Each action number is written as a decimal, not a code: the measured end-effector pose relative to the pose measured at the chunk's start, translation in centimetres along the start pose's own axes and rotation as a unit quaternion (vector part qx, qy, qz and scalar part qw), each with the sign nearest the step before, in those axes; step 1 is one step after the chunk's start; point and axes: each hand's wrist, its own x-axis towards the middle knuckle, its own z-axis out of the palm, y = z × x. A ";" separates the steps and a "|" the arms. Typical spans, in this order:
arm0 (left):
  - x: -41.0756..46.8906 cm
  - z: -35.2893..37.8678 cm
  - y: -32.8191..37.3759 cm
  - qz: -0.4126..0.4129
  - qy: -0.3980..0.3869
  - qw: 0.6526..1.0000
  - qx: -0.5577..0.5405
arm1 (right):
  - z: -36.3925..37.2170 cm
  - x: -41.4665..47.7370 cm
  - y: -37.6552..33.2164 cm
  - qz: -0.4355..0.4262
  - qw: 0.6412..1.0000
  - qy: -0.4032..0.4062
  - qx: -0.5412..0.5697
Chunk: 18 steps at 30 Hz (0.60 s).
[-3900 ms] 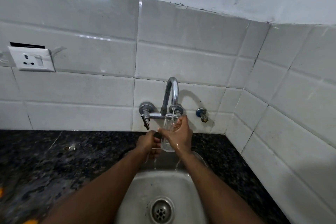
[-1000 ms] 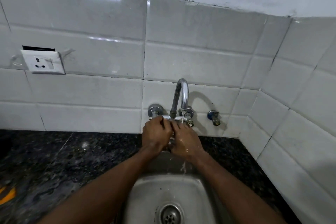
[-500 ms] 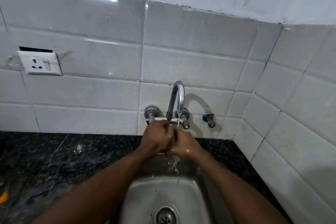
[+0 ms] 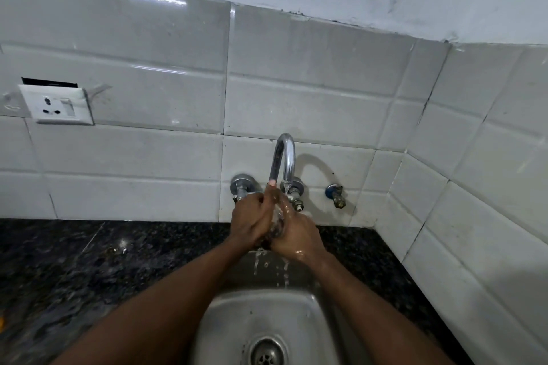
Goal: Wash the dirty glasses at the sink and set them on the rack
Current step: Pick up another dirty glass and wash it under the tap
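I can make out the glass (image 4: 278, 224) only as a wet sliver, held under the tap (image 4: 285, 157) and above the sink (image 4: 225, 314). The left hand (image 4: 250, 221) and right hand (image 4: 298, 235) both curl round it, pressed together (water trickles off them into the basin).

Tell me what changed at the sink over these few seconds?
The left hand rose from below the glass and now wraps it, opposite the right hand, nearly hiding it. The right hand kept its hold; the tap still runs into the sink.
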 end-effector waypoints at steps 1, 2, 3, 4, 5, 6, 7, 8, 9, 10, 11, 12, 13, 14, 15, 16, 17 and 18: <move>-0.1 -0.3 0.0 -0.042 -0.004 0.997 -0.063 | 0.2 -0.1 0.5 0.009 0.999 0.003 0.052; -0.1 -0.4 -0.2 -0.091 -0.013 0.989 -0.117 | 0.4 -0.3 0.8 0.016 0.996 0.024 0.089; -0.2 -0.3 -0.9 -0.138 -0.030 0.978 -0.157 | 0.7 -0.4 1.2 0.031 0.991 0.049 0.123; -0.5 -0.1 -1.6 -0.182 -0.054 0.965 -0.179 | 1.0 -0.4 1.4 0.047 0.983 0.073 0.162; -0.9 0.1 -2.5 -0.223 -0.078 0.952 -0.195 | 1.2 -0.3 1.5 0.069 0.971 0.099 0.204; -1.4 0.5 -3.4 -0.260 -0.098 0.938 -0.208 | 1.3 -0.2 1.3 0.092 0.957 0.127 0.243; -1.8 0.9 -4.3 -0.292 -0.117 0.924 -0.220 | 1.3 0.0 1.0 0.112 0.942 0.154 0.275; -2.3 1.3 -4.9 -0.313 -0.135 0.912 -0.227 | 1.4 0.2 0.6 0.125 0.931 0.174 0.295; -2.6 1.6 -5.2 -0.325 -0.146 0.904 -0.236 | 1.5 0.5 0.2 0.127 0.926 0.182 0.306; -2.8 2.0 -5.3 -0.329 -0.149 0.900 -0.245 | 1.5 0.7 -0.1 0.119 0.925 0.187 0.309; -2.7 2.3 -5.4 -0.331 -0.147 0.897 -0.252 | 1.7 0.8 -0.2 0.117 0.923 0.190 0.313; -2.6 2.4 -5.3 -0.335 -0.144 0.895 -0.258 | 1.9 0.9 -0.2 0.110 0.922 0.198 0.315; -2.6 2.6 -5.4 -0.341 -0.142 0.891 -0.266 | 2.2 0.9 -0.3 0.107 0.918 0.210 0.318; -2.6 2.5 -5.4 -0.347 -0.141 0.885 -0.277 | 2.4 0.9 -0.3 0.101 0.917 0.220 0.318; -2.6 2.4 -5.4 -0.353 -0.145 0.878 -0.288 | 2.5 0.9 -0.3 0.094 0.919 0.223 0.312; -2.8 2.2 -5.2 -0.361 -0.150 0.870 -0.300 | 2.7 0.9 -0.3 0.083 0.926 0.220 0.297; -3.0 2.1 -4.9 -0.369 -0.154 0.860 -0.318 | 2.8 0.9 -0.3 0.075 0.929 0.220 0.288; -3.3 2.2 -4.5 -0.378 -0.152 0.845 -0.347 | 2.8 0.9 -0.4 0.081 0.924 0.233 0.291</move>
